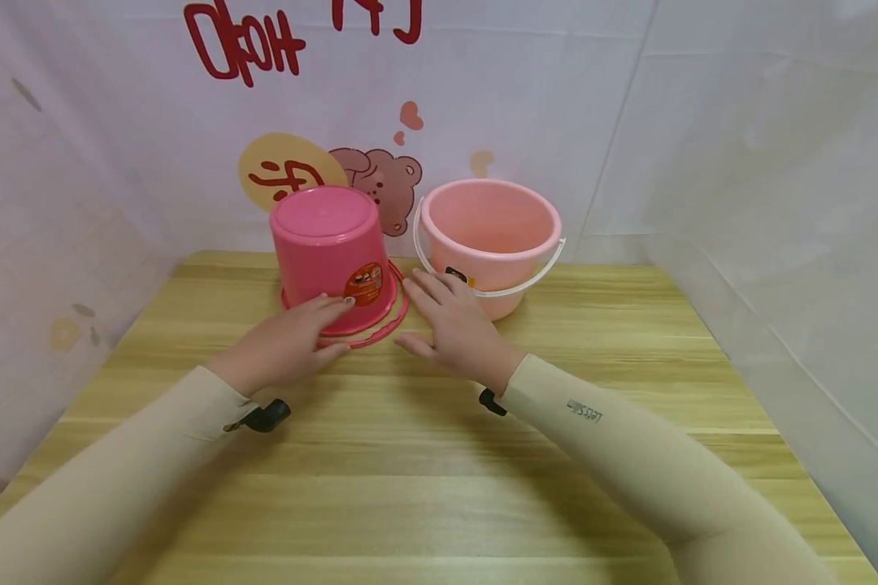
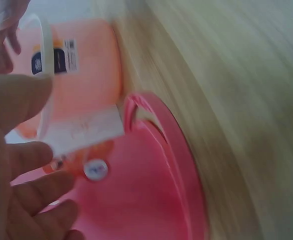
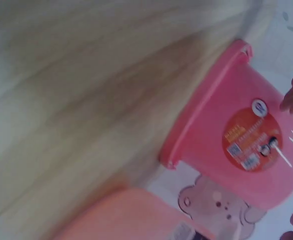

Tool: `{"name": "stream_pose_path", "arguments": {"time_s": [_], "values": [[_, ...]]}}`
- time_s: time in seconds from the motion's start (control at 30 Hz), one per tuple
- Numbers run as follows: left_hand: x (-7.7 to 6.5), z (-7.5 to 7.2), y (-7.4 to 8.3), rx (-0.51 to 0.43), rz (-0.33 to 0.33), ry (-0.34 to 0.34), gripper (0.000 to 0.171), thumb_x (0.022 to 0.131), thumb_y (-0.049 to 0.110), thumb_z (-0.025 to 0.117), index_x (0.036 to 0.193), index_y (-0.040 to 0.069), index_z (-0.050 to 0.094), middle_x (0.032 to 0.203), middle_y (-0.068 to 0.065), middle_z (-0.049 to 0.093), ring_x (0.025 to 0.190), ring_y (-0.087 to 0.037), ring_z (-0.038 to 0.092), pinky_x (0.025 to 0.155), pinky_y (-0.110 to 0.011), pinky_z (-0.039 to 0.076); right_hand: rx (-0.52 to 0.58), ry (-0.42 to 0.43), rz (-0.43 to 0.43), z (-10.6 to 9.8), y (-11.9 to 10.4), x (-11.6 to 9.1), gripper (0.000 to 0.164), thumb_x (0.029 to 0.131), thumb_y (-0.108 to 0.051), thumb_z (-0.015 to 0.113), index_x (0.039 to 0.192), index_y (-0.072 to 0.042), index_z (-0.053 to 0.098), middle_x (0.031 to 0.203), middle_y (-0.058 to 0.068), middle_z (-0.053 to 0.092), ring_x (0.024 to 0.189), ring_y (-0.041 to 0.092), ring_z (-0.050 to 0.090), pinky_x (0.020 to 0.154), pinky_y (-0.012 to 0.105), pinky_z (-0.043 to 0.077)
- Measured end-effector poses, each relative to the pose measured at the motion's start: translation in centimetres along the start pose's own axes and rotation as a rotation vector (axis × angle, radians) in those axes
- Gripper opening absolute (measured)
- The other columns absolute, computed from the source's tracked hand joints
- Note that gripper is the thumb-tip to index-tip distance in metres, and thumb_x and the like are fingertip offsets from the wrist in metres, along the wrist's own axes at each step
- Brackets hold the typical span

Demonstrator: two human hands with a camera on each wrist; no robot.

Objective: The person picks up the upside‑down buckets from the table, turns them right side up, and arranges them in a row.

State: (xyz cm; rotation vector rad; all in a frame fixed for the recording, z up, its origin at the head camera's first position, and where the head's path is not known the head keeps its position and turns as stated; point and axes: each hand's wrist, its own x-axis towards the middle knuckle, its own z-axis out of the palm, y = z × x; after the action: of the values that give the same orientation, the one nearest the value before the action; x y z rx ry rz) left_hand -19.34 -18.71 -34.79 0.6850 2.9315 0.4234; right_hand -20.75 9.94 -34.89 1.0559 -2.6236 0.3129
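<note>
A dark pink bucket (image 1: 322, 260) stands upside down at the back of the table, its pink handle (image 1: 380, 329) round the rim at the table. Right of it, a light pink bucket (image 1: 475, 272) stands upright, mouth up, with a white handle (image 1: 534, 280) hanging down its front. My left hand (image 1: 285, 345) is in front of the dark pink bucket, fingers extended and thumb apart. Between the two buckets and nearer me, my right hand (image 1: 457, 329) hovers with fingers spread, overlapping the light bucket's front. Neither hand holds anything; contact with the buckets is unclear.
Both buckets are on a wood-grain table (image 1: 410, 487). A white cloth backdrop (image 1: 556, 97) with red lettering and a printed bear (image 1: 391, 183) rises right behind them. Pale cloth walls (image 1: 797, 203) border the left and right sides.
</note>
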Motion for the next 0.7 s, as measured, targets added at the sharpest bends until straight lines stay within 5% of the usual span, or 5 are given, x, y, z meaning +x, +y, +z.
{"name": "stream_pose_path", "arguments": {"time_s": [0.2, 0.43, 0.7], "values": [[-1.1, 0.4, -2.6, 0.009, -0.079, -0.082, 0.075, 0.099, 0.041, 0.072, 0.16, 0.008, 0.044, 0.167, -0.022, 0.039, 0.155, -0.046, 0.036, 0.121, -0.065, 0.036, -0.01, -0.178, 0.063, 2.8, -0.4, 1.8, 0.07, 0.107, -0.048, 0.055, 0.164, -0.011, 0.037, 0.169, 0.012, 0.038, 0.15, 0.034, 0.037, 0.128, 0.053, 0.027], [-1.2, 1.3, -5.0, 0.039, -0.15, -0.14, 0.081, 0.1, 0.046, 0.07, 0.161, 0.002, 0.039, 0.169, -0.025, 0.033, 0.156, -0.048, 0.031, 0.123, -0.064, 0.032, 0.002, -0.274, 0.098, 5.8, -0.6, 3.3, 0.07, 0.107, -0.055, 0.05, 0.163, -0.014, 0.04, 0.168, 0.011, 0.04, 0.15, 0.033, 0.036, 0.127, 0.053, 0.029], [-1.2, 2.0, -6.3, 0.062, -0.16, -0.167, 0.083, 0.102, 0.051, 0.065, 0.162, 0.0, 0.037, 0.169, -0.027, 0.03, 0.156, -0.052, 0.026, 0.125, -0.066, 0.029, 0.01, -0.489, 0.164, 7.0, -1.1, 5.0, 0.079, 0.103, -0.065, 0.05, 0.168, -0.023, 0.03, 0.175, 0.004, 0.028, 0.159, 0.036, 0.023, 0.13, 0.057, 0.018]]}}
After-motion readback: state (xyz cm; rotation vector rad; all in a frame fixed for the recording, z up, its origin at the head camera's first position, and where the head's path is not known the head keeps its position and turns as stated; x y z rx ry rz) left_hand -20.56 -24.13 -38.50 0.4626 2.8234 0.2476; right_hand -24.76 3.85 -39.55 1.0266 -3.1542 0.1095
